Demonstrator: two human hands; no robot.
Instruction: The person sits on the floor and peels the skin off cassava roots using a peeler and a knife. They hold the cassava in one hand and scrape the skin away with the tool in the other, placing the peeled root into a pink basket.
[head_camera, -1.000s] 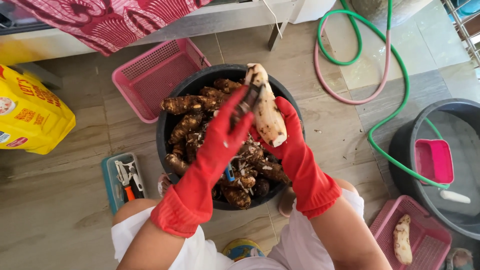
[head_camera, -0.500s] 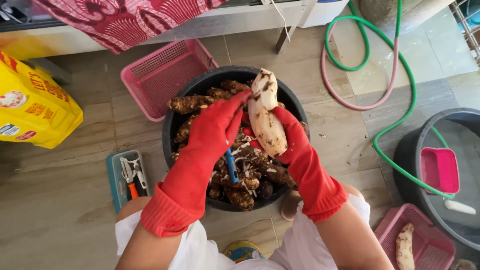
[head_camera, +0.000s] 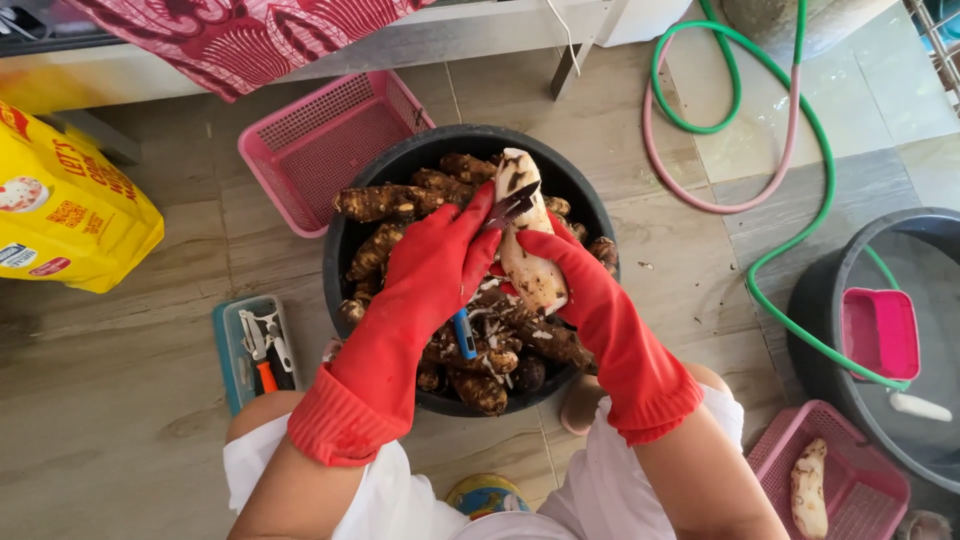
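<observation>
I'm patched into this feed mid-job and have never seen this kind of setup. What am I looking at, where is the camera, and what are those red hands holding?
There is no machine here. The single view comes from a camera worn on a person's head, looking down at their own two hands in red rubber gloves.

The left hand grips a blue-handled peeler, its blade against a partly peeled pale root. The right hand holds that root from the side. Both work over a black tub of unpeeled brown roots on a tiled floor.

Around it: an empty pink basket behind the tub, a yellow bag at left, a small teal tray of tools, a green and pink hose, a grey basin at right, and a second pink basket holding one peeled root.
</observation>
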